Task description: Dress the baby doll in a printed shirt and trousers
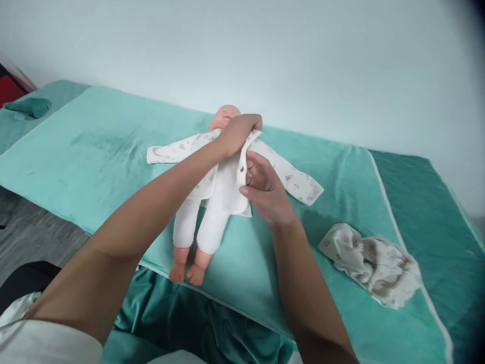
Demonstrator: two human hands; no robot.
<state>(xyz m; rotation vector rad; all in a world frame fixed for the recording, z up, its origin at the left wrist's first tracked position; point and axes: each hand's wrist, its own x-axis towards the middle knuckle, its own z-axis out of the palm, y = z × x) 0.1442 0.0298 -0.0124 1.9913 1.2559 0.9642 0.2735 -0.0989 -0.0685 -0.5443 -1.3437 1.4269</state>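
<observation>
A baby doll [214, 222] lies on its back with its head toward the wall, its legs in white and its feet bare. Around its upper body is a white printed baby shirt [303, 187], open at the front, with both sleeves spread out sideways. My left hand [242, 132] reaches across the doll's chest and grips the shirt's front edge near the collar; its fingertips are partly hidden. Lower on that same edge, my right hand [265, 187] pinches the cloth between thumb and fingers. The edge is lifted between both hands.
A crumpled white printed garment [373, 265] lies to the right. Green velvety covering [109, 136] with white piping spreads over the bed, which has an opening [28, 107] at its far left. The pale wall [242, 55] runs behind; grey floor [30, 222] shows at left.
</observation>
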